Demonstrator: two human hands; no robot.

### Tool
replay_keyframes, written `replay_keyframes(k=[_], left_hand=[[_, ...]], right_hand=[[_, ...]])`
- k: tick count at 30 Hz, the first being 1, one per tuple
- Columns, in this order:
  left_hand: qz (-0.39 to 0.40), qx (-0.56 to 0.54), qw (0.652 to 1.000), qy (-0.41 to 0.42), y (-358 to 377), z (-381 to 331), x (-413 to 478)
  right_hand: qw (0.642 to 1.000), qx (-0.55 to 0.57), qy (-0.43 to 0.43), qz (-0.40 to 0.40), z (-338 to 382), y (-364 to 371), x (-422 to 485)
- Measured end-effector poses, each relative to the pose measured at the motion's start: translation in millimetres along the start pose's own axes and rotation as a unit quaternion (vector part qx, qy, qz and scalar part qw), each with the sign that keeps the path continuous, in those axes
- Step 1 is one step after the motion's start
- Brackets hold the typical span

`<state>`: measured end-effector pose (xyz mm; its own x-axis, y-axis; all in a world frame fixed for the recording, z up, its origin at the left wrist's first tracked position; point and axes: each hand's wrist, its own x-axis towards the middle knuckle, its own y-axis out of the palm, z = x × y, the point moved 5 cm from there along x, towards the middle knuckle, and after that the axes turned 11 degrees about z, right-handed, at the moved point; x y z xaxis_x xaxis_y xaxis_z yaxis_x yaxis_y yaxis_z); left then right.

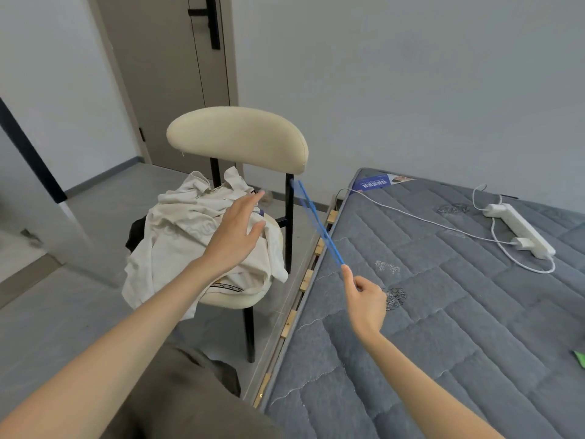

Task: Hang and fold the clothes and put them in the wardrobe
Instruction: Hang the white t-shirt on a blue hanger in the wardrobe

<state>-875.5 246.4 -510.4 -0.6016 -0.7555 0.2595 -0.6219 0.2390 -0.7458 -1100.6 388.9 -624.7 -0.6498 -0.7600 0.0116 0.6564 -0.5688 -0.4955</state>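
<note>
Here, a heap of cream clothes (186,226) lies crumpled on the seat of a chair (237,137) with a padded cream backrest and thin black legs; a dark garment (136,231) peeks out at the heap's left edge. The left hand (235,236) is stretched out above the heap with its fingers straight and spread, holding nothing; whether the palm touches the cloth cannot be told. The right hand (365,299) is raised over the edge of the bed, its thumb and fingertips pinching one end of a thin blue hanger (316,221). The hanger is blurred and slants up and away from the hand toward the chair's right back leg. Just beside the chair, on the right, a grey quilted mattress (443,327) rests on a frame of wooden slats (305,280). Far across the mattress lies a white power strip (522,229) with a charger plugged in and white cable looping round it. A small green scrap (580,359) shows at the right edge. Behind the chair stands a closed grey-brown door (164,77) with a black handle.
</note>
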Motion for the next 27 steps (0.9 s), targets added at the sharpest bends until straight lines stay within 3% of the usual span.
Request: replay_keyframes(k=[5, 9, 12, 17, 24, 27], left_hand=[[0.020, 0.019, 0.999, -0.031, 5, 5, -12], [0.019, 0.094, 0.991, -0.095, -1, 22, -23], [0.027, 0.132, 0.987, -0.092, -13, 34, -34], [0.015, 0.091, 0.996, -0.001, -37, 39, -47], [0.050, 0.002, 0.998, -0.049, -37, 61, -61], [0.081, -0.004, 0.995, -0.050, -24, 57, -59]], right_hand=[[0.995, 0.009, -0.060, 0.084, 2, 4, -12], [0.979, 0.046, -0.111, 0.163, 24, 9, -17], [0.970, 0.053, -0.133, 0.197, 41, 12, -14], [0.964, 0.060, -0.151, 0.210, 58, 22, -7], [0.923, -0.093, -0.216, 0.306, 92, 71, -14], [0.904, -0.024, -0.213, 0.370, 119, 95, -25]])
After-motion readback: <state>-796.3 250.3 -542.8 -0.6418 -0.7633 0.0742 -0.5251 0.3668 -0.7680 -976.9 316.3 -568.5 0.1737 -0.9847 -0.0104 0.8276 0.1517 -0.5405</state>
